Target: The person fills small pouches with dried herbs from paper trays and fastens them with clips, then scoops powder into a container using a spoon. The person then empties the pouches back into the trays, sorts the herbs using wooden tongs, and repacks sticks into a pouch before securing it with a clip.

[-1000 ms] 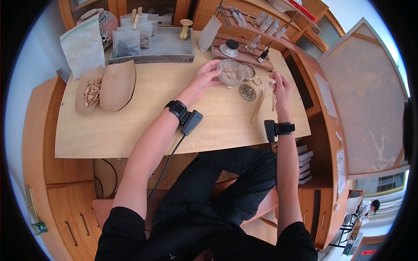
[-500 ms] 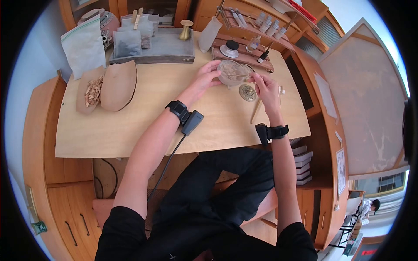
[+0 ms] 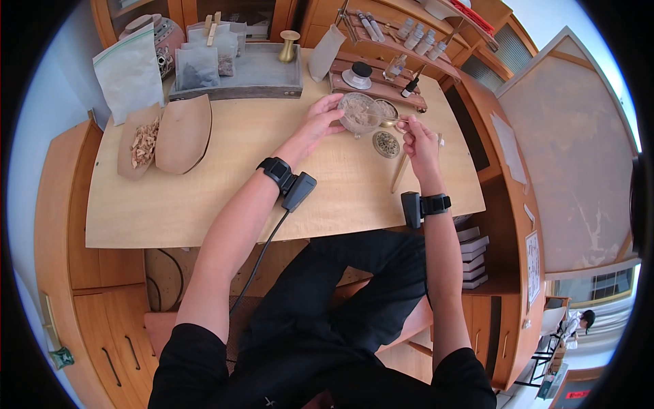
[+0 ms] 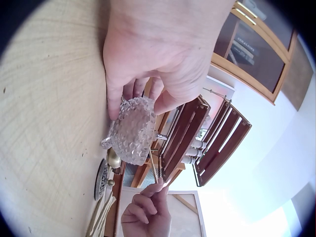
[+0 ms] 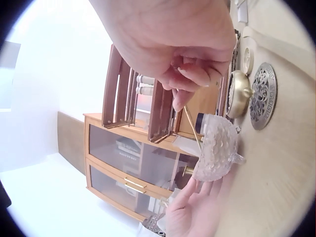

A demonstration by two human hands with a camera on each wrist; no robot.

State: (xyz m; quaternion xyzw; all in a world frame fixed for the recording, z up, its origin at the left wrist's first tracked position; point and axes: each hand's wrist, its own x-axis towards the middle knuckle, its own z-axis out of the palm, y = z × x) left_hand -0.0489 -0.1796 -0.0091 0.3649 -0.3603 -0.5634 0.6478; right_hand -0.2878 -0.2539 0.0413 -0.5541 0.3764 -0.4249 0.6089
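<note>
My left hand grips a textured clear glass bowl by its left side, thumb and fingers spread round it. Pale brownish powder lies in the bowl. With its thumb and fingertips my right hand pinches a thin brass-coloured stick tool, its far end at the bowl's mouth. In the right wrist view, small feet show under the bowl, close over the tabletop. Just right of it stands a round brass burner holding powder. The pierced metal lid leans near it, below the burner in the head view.
Wooden tweezers lie right of the lid. Behind stands a tiered wooden rack with several bottles. Further left are a grey tray with bags, a brass vessel and a brown paper holder beside wood chips.
My right hand has moved left from the table's right side, bringing the stick tool to the bowl, then drawn slightly back right. The left hand and bowl have stayed nearly in place.
</note>
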